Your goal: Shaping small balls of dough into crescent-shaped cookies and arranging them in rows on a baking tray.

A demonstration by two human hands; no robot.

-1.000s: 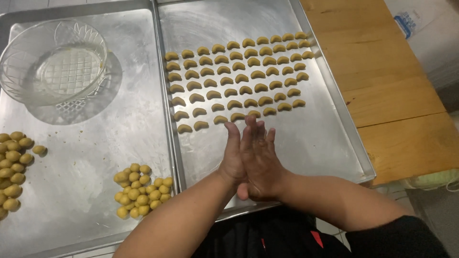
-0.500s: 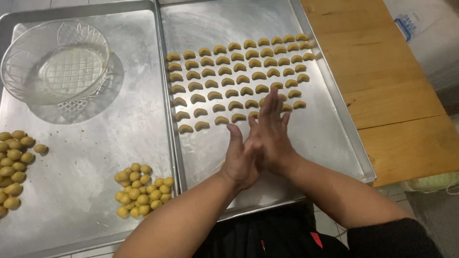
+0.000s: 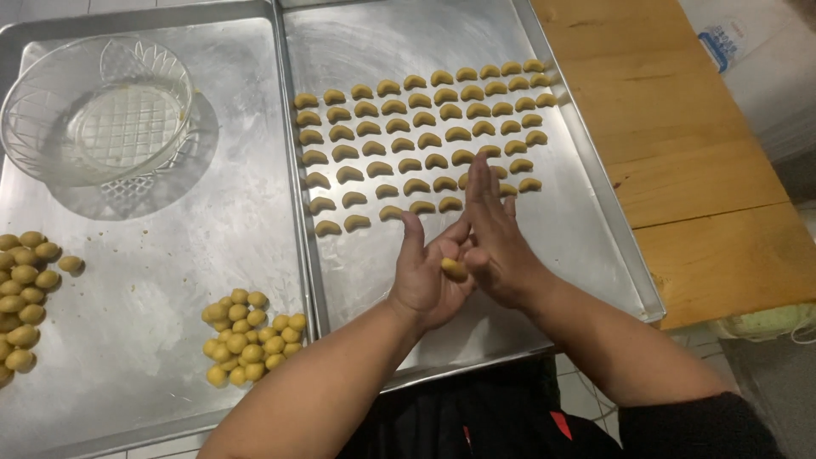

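The left hand (image 3: pixel 425 276) and right hand (image 3: pixel 497 246) meet palm to palm over the near part of the right-hand metal tray (image 3: pixel 586 221), fingers stretched flat, not curled. A small yellow dough piece (image 3: pixel 453 269) shows between the palms; most of it is hidden, so its shape is hard to judge. The right hand covers a few of the crescent-shaped dough pieces (image 3: pixel 416 140) laid in rows behind it. On the left tray (image 3: pixel 161 255) sit a clear glass bowl (image 3: pixel 98 110), a pile of dough balls (image 3: pixel 251 336), and a second pile (image 3: pixel 21 293) cut off by the frame edge.
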